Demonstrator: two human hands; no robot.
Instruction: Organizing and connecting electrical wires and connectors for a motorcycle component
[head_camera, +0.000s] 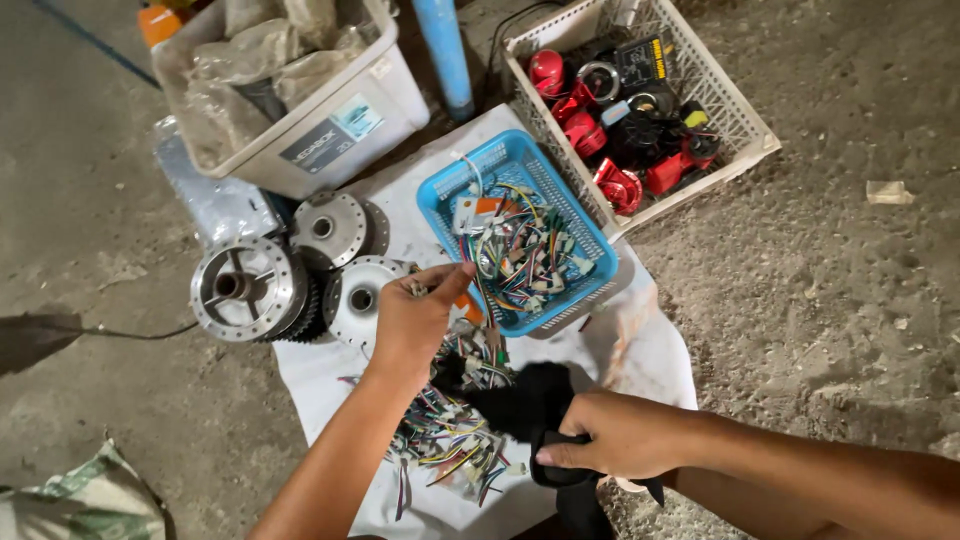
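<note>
Thin multicoloured wire connectors (418, 288) sit pinched in my left hand (415, 322), fingers closed above the loose pile; my right hand (622, 435) grips soft black cloth (535, 408).

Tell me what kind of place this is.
Probably an informal repair or assembly workshop, worked on a bare concrete floor: metal hub parts, a blue basket of wire connectors, a white crate of red and black parts.

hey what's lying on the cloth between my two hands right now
In the head view, between the left hand and the right hand lies a heap of small coloured wire connectors and part of a black cloth.
</note>
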